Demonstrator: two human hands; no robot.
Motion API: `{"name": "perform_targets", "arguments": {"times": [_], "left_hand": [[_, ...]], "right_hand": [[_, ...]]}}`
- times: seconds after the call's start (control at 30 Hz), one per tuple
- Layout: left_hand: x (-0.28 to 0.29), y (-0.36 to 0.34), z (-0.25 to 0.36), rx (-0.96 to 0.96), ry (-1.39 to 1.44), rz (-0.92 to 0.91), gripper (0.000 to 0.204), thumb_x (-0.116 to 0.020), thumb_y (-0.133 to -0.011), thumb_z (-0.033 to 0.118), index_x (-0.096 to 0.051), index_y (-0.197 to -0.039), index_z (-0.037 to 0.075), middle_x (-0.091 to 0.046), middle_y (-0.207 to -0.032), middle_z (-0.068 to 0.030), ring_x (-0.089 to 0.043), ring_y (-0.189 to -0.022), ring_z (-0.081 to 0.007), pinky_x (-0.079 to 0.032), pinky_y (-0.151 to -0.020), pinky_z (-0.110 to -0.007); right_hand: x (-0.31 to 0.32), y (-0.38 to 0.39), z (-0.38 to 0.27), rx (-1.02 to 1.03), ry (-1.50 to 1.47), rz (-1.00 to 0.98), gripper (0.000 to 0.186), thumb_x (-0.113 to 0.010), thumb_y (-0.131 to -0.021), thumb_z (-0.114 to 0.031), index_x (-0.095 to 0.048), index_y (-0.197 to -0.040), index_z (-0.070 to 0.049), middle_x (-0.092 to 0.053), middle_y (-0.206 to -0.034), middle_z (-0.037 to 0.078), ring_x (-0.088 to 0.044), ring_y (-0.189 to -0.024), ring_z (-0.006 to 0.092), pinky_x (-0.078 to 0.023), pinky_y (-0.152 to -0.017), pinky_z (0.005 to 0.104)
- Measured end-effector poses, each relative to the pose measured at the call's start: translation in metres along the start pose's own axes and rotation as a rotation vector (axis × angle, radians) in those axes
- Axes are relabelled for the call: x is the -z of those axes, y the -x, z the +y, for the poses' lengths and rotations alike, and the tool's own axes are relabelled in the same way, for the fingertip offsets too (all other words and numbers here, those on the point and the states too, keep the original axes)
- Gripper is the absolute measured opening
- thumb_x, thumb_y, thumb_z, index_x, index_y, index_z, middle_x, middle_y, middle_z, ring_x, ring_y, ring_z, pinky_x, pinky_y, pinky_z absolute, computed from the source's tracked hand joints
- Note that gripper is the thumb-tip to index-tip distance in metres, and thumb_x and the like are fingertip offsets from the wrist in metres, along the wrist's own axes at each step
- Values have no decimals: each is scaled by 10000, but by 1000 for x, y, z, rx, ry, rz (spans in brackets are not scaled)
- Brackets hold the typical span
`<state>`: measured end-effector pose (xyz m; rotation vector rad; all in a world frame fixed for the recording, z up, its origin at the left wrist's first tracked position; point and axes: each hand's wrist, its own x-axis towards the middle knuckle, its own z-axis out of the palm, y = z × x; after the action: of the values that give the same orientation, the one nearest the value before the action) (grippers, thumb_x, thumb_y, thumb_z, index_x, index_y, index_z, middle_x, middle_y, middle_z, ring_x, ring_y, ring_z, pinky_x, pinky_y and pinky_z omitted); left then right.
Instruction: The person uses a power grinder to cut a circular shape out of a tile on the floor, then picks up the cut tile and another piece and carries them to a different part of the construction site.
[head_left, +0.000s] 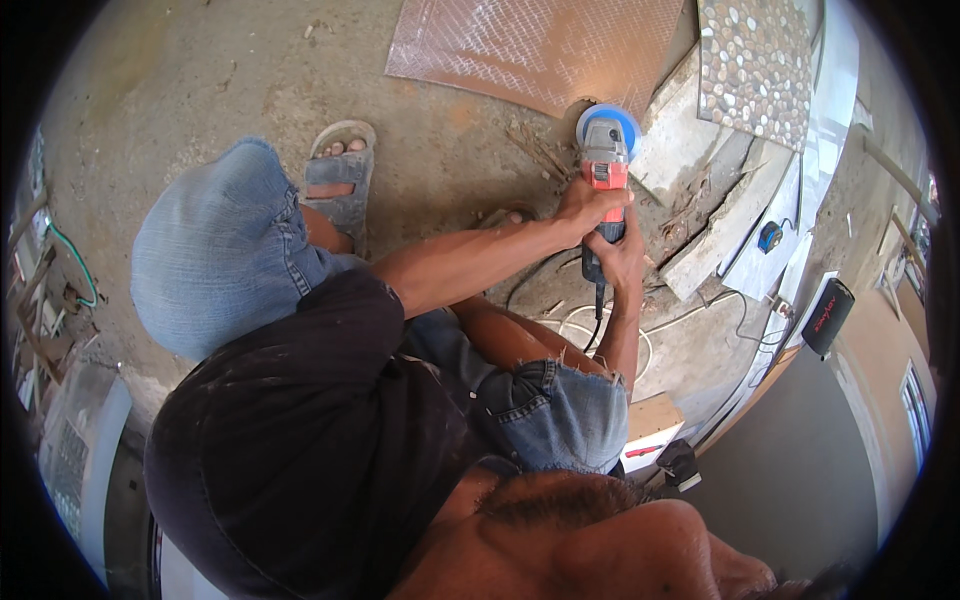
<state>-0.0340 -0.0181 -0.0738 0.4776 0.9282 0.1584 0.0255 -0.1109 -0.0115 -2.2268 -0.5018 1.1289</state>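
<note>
Both hands hold a red, grey and black angle grinder (pixel 605 167) with a blue disc (pixel 625 131). My left hand (pixel 590 205) is closed around its red middle. My right hand (pixel 620 255), lower down, is wrapped round the black rear body, from which a black cord runs down. The disc lies at the lower edge of a brown patterned sheet (pixel 520 45), beside pale broken boards (pixel 675 130); whether it touches them I cannot tell.
A pebble-patterned panel (pixel 750 60) lies upper right, with a blue tape measure (pixel 770 237), a black case (pixel 829 315), white cables (pixel 650 335) and a wooden box (pixel 655 415) below. A green hose (pixel 75 260) is at far left. My sandalled foot (pixel 340 190) rests on the concrete.
</note>
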Motion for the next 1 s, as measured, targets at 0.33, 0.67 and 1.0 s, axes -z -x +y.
{"name": "perform_targets", "arguments": {"times": [0.33,0.67,1.0], "left_hand": [[5,-4,3,75,24,-48,298,-768,-808,124,-657,-1076,56,-661,-979,-46,-643,-889,-145,-526,-775,-334],[3,-1,4,-12,56,-9,282,-767,-817,142,-666,-1067,60,-666,-970,-39,-640,-886,-140,-521,-776,-330],[4,-2,0,35,15,-49,258,-766,-817,140,-667,-1043,67,-656,-947,-33,-630,-863,-141,-518,-762,-333]], "right_hand": [[-3,-4,2,-27,-50,-18,704,-763,-735,-223,-514,-1364,-30,-709,-992,142,-681,-871,225,-530,-794,351],[1,-6,-8,-13,-11,-43,712,-764,-731,-219,-509,-1369,-36,-706,-982,157,-682,-859,220,-531,-778,356],[-1,0,-6,-3,17,9,727,-761,-728,-234,-504,-1382,-46,-707,-980,152,-682,-858,233,-532,-784,363]]}}
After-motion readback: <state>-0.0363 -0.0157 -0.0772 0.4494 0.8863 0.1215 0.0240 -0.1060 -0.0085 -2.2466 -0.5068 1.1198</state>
